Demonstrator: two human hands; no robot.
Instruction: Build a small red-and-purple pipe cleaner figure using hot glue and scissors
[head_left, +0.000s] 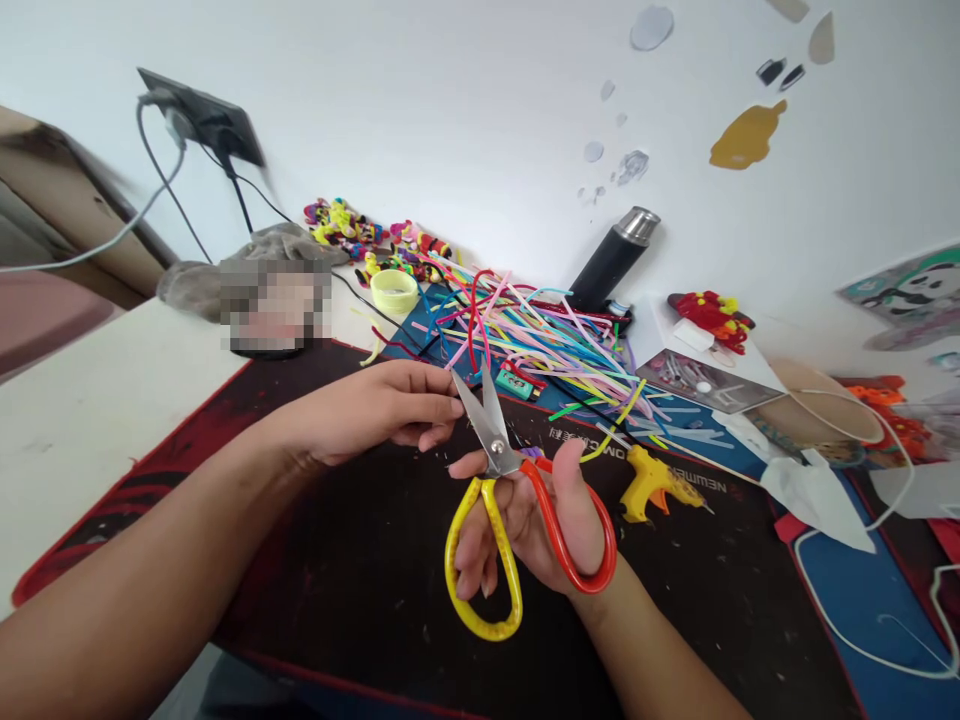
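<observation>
My right hand (534,515) grips a pair of scissors (491,440) with one yellow and one red handle loop, blades slightly apart and pointing up toward the pile of coloured pipe cleaners (525,335). My left hand (379,405) reaches in from the left, its fingers pinched together right at the blade tips. Whatever it pinches is too small to make out. Both hands hover over the black desk mat (337,560).
A yellow glue gun (652,485) lies just right of my right hand. Behind stand a dark flask (611,260), a yellow tape roll (394,291), small colourful figures (352,228) and a grey cloth (277,245). White cable (847,630) loops over the blue mat at right.
</observation>
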